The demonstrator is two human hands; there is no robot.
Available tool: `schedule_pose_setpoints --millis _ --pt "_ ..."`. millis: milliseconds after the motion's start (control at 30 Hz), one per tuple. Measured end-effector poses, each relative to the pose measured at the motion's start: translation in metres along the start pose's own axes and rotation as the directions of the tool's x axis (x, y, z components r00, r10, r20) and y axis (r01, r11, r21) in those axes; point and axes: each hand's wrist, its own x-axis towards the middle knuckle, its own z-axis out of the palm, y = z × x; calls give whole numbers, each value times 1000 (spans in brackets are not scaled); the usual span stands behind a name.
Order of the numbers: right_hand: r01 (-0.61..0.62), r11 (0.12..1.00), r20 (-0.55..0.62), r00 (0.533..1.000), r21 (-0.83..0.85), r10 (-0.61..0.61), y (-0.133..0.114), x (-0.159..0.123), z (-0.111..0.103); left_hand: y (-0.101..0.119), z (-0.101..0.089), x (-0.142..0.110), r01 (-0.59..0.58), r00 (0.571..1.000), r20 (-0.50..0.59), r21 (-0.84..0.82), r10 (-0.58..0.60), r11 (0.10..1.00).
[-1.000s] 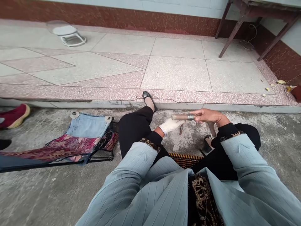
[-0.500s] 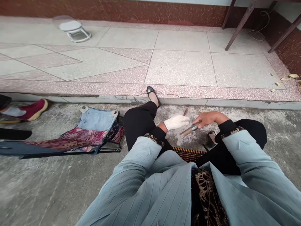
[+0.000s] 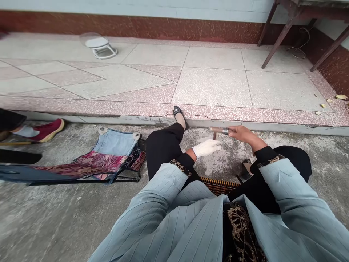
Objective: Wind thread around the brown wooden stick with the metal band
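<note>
My left hand (image 3: 208, 148), in a white knitted glove, is closed on a thin brown stick (image 3: 215, 135) whose end pokes up above the fingers. My bare right hand (image 3: 242, 134) grips a thick brown rod (image 3: 217, 129) with silvery wire wound round it close to my fingers. The rod lies nearly level, its blunt end pointing left just above the stick. Whether rod and stick touch I cannot tell. The lower part of the stick is hidden in the glove.
A low folding lounger (image 3: 98, 163) with patterned cloth stands on the concrete to my left, near another person's red shoe (image 3: 50, 130). Ahead runs a tiled step (image 3: 212, 111). A small white stool (image 3: 100, 45) and a wooden table (image 3: 283, 36) stand on it. Part of a wicker seat (image 3: 219, 185) shows below me.
My right hand has raised the wire-wound rod and turned it from a downward slant to nearly level. My gloved hand sits slightly lower in the picture, still on the stick. The view has tilted up.
</note>
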Motion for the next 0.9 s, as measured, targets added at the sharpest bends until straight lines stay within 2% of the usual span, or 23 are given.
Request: schedule_pose_setpoints --millis 67,100,133,200,233,267,300,333,400,500,533,600,700,767,800,867,900 --pt "-36 950 42 998 -309 51 -5 1 6 -4 0 0 -12 1000 4 71 12 997" --pt "-14 919 133 988 -393 72 -7 1 8 -5 -1 0 -23 1000 8 104 22 994" --pt "38 911 283 955 -410 88 -8 0 8 -7 -2 0 -37 999 18 120 35 992" --pt "120 957 582 811 -265 60 -5 -2 5 -10 -5 -1 -63 997 45 80 60 995" --pt "127 983 671 741 -133 -5 -1 -4 1 -11 -6 -1 -72 996 51 30 71 997" --pt "120 993 705 703 14 -95 3 -5 -3 -12 -7 -1 -70 996 46 -37 72 997" --pt "108 981 688 701 161 -190 7 -6 -8 -13 -8 -1 -54 998 25 -108 57 993" --pt "100 952 627 732 290 -268 11 -8 -13 -14 -8 -1 -33 999 -6 -170 32 985" --pt "59 864 473 817 500 -330 15 -10 -19 -15 -7 0 19 998 -60 -249 -35 968" --pt "1 725 297 912 689 -284 14 -10 -17 -14 -2 3 44 995 -73 -247 -64 968" --pt "-7 702 260 931 712 -255 13 -9 -14 -14 1 4 34 997 -64 -230 -50 972" --pt "-12 710 204 961 704 -186 12 -4 -7 -12 5 6 9 999 -34 -182 -16 983" --pt "-25 850 110 993 527 -39 13 4 2 -10 12 8 1 1000 29 -115 2 993" --pt "-57 967 25 998 247 53 13 7 5 -9 16 8 -4 999 54 -73 8 997" --pt "-70 995 -13 997 72 71 12 8 7 -9 17 8 -10 998 56 -62 13 998" --pt "-70 965 -26 997 -251 66 9 7 10 -8 17 6 -19 999 45 -62 22 998" --pt "-59 929 11 998 -365 68 7 6 12 -9 15 5 -18 999 34 -73 21 997"
